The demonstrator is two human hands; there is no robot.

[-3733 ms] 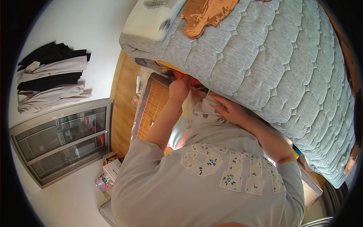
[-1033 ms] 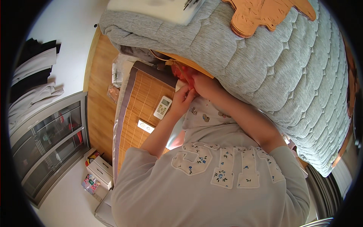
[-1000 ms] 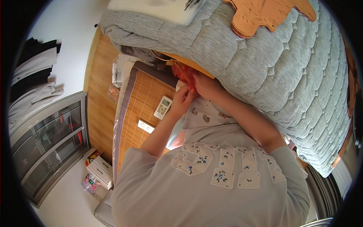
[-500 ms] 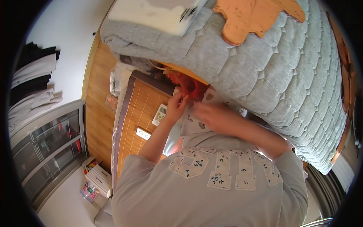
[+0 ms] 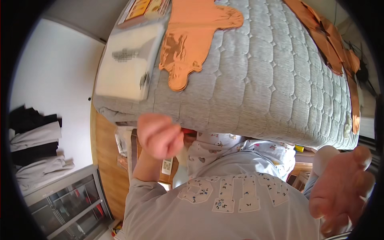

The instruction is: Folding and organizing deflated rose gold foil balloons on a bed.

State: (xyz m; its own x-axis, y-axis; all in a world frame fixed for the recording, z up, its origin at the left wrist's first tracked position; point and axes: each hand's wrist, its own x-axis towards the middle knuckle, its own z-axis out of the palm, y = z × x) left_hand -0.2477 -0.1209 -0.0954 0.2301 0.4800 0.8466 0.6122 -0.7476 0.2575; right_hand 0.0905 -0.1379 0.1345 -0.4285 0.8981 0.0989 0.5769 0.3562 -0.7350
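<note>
My left hand [image 5: 160,136] is raised in front of the bed's near edge, its fingers curled into a fist; what it holds, if anything, is hidden. Held up at the lower right, close to the camera, my right hand [image 5: 342,190] has its fingers apart and nothing visible in it. Just beyond my left hand, a bit of a red thing [image 5: 188,131] shows at the bed's edge, mostly covered. Patterned white cloth [image 5: 212,150] covers my lap. On the grey quilted bed [image 5: 248,92] lies a flat, shiny orange animal-shaped piece [image 5: 186,44], touched by neither hand.
A plastic-wrapped pale pack [image 5: 128,60] and an orange-yellow box [image 5: 144,10] lie at the bed's far left. More orange shiny material [image 5: 326,40] runs along its right side. Below my left hand is a white remote control [image 5: 167,166]. A grey glass-fronted cabinet [image 5: 72,204] stands at left.
My hands have parted: the left has lifted away from the red thing, and the right has swung far right and up toward the camera. The view has shifted, showing more of the bed.
</note>
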